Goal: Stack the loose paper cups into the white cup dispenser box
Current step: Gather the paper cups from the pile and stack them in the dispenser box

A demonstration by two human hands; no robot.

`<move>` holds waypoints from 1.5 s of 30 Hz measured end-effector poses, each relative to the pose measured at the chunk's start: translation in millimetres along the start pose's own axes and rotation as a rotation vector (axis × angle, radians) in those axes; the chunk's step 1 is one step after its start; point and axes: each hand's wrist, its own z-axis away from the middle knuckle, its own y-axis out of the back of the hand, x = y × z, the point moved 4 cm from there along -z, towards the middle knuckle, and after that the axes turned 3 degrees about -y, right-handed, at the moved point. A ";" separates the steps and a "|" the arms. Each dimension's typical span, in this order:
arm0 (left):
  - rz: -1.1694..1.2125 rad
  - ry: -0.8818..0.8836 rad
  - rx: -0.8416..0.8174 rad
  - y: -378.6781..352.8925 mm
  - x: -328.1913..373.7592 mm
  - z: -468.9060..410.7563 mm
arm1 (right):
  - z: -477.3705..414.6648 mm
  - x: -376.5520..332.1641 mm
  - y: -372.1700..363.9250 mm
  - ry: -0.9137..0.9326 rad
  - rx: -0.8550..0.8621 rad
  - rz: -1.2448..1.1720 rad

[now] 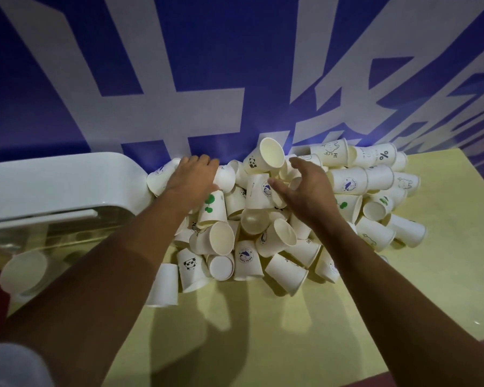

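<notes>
Dozens of paper cups (248,256), one dispenser box (53,182), left hand (193,177) grip unclear, right hand (308,191) spread

I'm looking at a heap of paper cups (254,220), all showing off-white outside and cream inside. The panda cup (250,163) is carrying a small black-and-white panda face. The green-print cup (211,203) is showing green round blobs on thin stems, and the blue-emblem cup (246,256) is wearing a round dark-blue badge. The percent cup (382,157) is displaying a black percent sign, and the outline cup (330,150) is showing a thin black line-drawn animal. The table (291,331) is reading pale yellow. The dispenser box (53,180) is showing glossy white. Behind it, the wall banner (179,51) is glowing blue-violet with broad white strokes. A grey sleeve (11,364) is blurring in at the lower left.
</notes>
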 end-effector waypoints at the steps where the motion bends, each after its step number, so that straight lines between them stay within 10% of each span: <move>1: 0.018 0.008 -0.011 0.8 -0.2 -0.1 | -8.1 -3.4 -1.6 0.010 0.017 0.036; 8: 0.187 0.017 0.030 28.2 -8.5 22.7 | -54.0 -6.7 -22.6 -0.039 -0.037 0.190; 16: 1.385 0.412 0.223 19.3 -19.6 111.3 | -61.0 -17.2 -34.0 -0.007 -0.030 0.112; 24: 2.006 0.316 0.142 -9.0 -20.7 128.8 | -11.2 -44.0 -24.5 0.069 0.049 -0.193; 45: 1.861 0.353 0.536 -21.8 -153.6 295.2 | 165.9 -209.8 -126.1 0.371 -0.334 -0.410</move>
